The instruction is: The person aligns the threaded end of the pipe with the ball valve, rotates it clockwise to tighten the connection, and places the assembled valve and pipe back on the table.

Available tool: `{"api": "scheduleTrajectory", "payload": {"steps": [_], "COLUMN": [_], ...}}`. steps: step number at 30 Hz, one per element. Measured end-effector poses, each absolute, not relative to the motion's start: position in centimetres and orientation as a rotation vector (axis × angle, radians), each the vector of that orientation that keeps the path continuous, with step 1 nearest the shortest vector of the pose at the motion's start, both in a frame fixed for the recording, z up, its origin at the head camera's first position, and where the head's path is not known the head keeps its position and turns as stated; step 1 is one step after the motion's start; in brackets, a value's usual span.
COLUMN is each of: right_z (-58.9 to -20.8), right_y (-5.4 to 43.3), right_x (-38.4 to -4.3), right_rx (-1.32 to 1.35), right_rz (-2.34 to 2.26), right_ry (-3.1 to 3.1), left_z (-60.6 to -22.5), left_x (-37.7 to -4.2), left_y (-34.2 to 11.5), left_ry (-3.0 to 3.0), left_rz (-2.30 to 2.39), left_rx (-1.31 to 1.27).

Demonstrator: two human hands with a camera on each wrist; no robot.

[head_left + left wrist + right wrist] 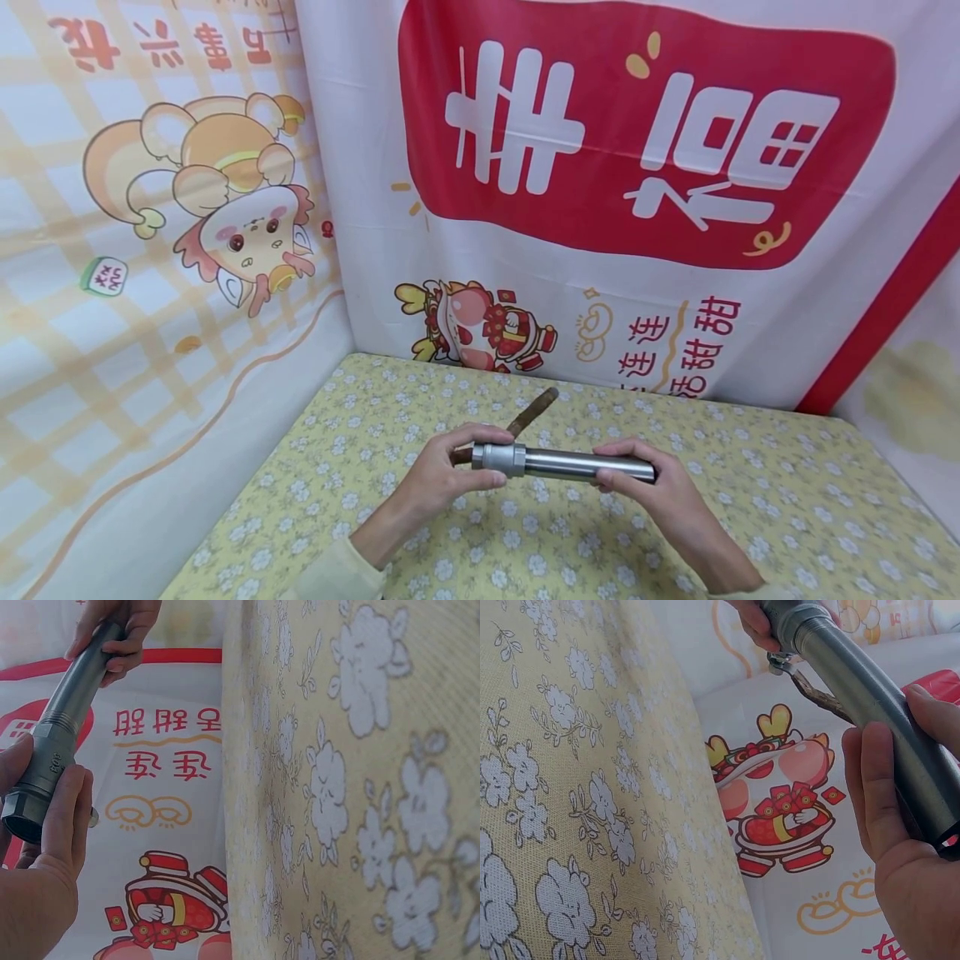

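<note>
My left hand (442, 468) grips a silver metal ball valve (498, 459) between thumb and fingers. A brown, worn-looking lever handle (534, 412) sticks out from the valve, away from me. A smooth steel pipe (558, 465) runs rightward from the valve, in line with it. Around the pipe's far end my right hand (663, 477) curls its thumb and fingers. In the left wrist view, threads show on the pipe (84, 679) where it meets the hexagonal valve end (52, 761). Both pieces are held above the table.
Beneath the hands lies a table with a yellow floral cloth (360, 433). A white hanging cloth with a red panel (600, 208) stands behind it. On the left hangs a checked cloth with a cartoon figure (232, 192).
</note>
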State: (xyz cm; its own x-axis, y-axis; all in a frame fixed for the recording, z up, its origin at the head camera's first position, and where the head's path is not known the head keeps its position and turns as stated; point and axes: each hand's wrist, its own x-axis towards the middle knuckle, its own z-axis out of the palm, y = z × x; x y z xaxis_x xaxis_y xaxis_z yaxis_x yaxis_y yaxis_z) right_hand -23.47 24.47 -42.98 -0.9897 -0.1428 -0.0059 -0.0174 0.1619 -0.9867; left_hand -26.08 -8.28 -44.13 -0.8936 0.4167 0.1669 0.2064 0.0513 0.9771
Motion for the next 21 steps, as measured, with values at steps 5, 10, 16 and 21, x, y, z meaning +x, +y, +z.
{"api": "scheduleTrajectory", "payload": {"steps": [5,10,16,21], "right_z": [-43.02,-43.16,-43.28,-43.13], "right_y": [24.30,24.26,24.50,24.54], "right_x": [-23.51,-23.42,-23.11,-23.13], "right_rx": [-0.130,-0.165,-0.269,-0.240], "right_rz": [-1.974,-1.969,-1.947,-1.939], "right_ry": [2.322,2.316,2.325,2.320], "left_z": [-44.18,-44.20,-44.15,-44.13], "left_x": [-26.14,-26.14,-26.20,-26.23], "left_y": [-8.27,-8.28,-8.31,-8.33], "left_ry": [2.153,2.145,2.143,2.138], "left_rz": [1.956,1.960,1.959,1.962], "left_rx": [0.644,0.645,0.635,0.634]}}
